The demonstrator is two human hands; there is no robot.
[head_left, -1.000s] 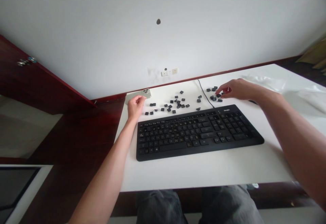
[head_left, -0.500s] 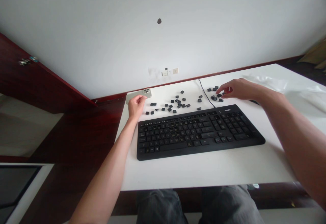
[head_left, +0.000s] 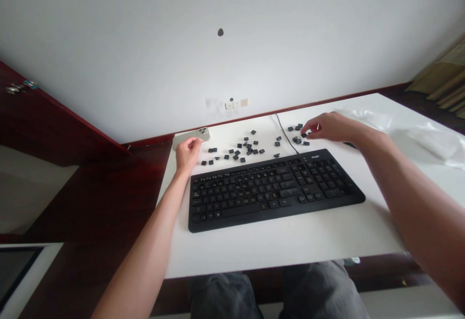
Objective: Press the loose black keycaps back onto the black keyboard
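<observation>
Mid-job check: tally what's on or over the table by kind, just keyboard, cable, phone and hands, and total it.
Keyboard: 1
Cable: 1
Phone: 1
Hands: 2 (left hand, right hand)
Total: 5
Loose keycaps left out; some overlap.

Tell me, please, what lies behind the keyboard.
Behind it: loose black keycaps, a cable and a phone, partly covered by the left hand. What the right hand covers cannot be seen.
</observation>
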